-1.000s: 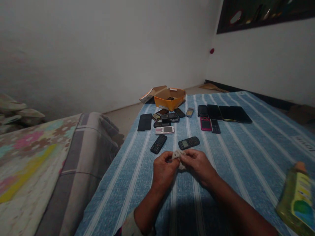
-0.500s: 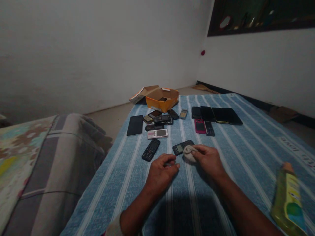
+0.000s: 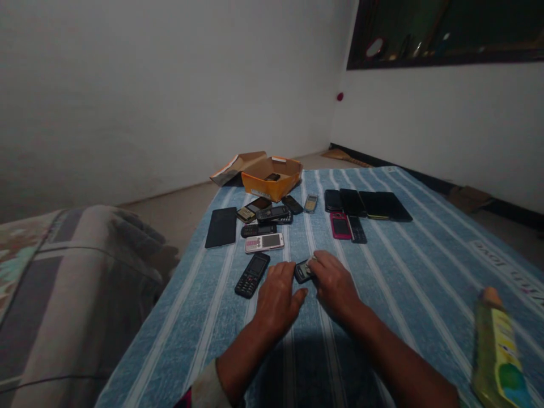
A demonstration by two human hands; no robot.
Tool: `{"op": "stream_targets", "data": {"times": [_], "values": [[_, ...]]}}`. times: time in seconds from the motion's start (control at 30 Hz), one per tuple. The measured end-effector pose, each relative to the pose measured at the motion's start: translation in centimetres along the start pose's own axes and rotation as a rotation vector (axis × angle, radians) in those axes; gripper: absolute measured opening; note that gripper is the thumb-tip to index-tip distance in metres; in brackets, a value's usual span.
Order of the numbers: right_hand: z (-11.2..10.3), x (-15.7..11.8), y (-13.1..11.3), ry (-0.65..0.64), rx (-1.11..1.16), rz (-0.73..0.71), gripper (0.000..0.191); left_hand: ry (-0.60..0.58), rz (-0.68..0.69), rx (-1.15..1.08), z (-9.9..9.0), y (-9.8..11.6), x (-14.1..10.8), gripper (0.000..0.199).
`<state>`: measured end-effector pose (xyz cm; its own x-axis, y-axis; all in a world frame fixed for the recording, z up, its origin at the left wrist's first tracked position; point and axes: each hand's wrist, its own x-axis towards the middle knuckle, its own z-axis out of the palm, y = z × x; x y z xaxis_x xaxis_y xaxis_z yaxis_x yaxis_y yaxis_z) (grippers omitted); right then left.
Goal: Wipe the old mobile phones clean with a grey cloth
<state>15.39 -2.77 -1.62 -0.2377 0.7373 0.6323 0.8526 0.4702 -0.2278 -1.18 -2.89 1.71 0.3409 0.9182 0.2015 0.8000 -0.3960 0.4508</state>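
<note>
A dark keypad phone (image 3: 302, 273) lies on the striped cloth between my hands, its right part covered. My right hand (image 3: 335, 286) is closed on a crumpled pale rag (image 3: 313, 259) and presses it on the phone; only a bit of the rag shows. My left hand (image 3: 277, 294) rests at the phone's left end, its fingers stretched out and its thumb apart. Left of that hand lies a black keypad phone (image 3: 252, 275). Just beyond is a white and pink phone (image 3: 264, 243).
An open orange box (image 3: 272, 187) stands at the far end, near a pile of phones (image 3: 272, 213). A black tablet (image 3: 221, 228) lies left. Dark phones (image 3: 352, 201) and a pink phone (image 3: 340, 225) lie right. A bottle of yellowish liquid (image 3: 488, 351) is at near right.
My right hand has brought the rag further over the phone. My left hand has moved up to the phone's left end with its fingers straighter. The view has shifted slightly.
</note>
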Motion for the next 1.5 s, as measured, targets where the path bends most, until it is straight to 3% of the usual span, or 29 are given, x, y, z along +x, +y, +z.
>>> {"op": "stream_targets", "data": {"times": [0.17,0.33,0.57,0.77,0.97,1.17,1.27,1.4,1.5], "values": [[0.3,-0.2,-0.8,-0.016,0.085,-0.045,0.031,-0.066,-0.007,0.087,0.7,-0.2,1.1,0.028],[0.7,-0.1,-1.3,-0.051,0.115,-0.139,0.033,-0.04,0.059,0.071,0.8,-1.0,1.4,0.02],[-0.6,-0.6,2.0,0.023,0.008,0.082,0.037,0.004,0.057,0.015,1.4,-1.4,1.4,0.023],[0.2,-0.6,-0.2,-0.042,0.087,-0.14,0.033,0.044,0.096,0.009,1.3,-1.5,1.2,0.019],[-0.2,-0.1,2.0,0.005,0.0,0.056,0.031,0.017,0.075,0.012,1.1,-1.2,1.2,0.024],[0.2,-0.4,0.1,-0.023,0.094,-0.144,0.03,0.041,0.1,0.019,1.5,-1.6,1.2,0.024],[0.0,0.0,1.0,-0.014,0.101,-0.046,0.033,0.048,0.101,0.009,1.5,-1.7,1.2,0.027],[-0.3,0.0,3.6,0.104,0.097,0.123,0.039,0.065,0.081,-0.001,1.4,-1.6,1.3,0.03],[-0.4,-0.3,4.1,0.185,0.104,0.167,0.038,0.086,0.077,0.018,1.5,-1.6,1.3,0.033]]}}
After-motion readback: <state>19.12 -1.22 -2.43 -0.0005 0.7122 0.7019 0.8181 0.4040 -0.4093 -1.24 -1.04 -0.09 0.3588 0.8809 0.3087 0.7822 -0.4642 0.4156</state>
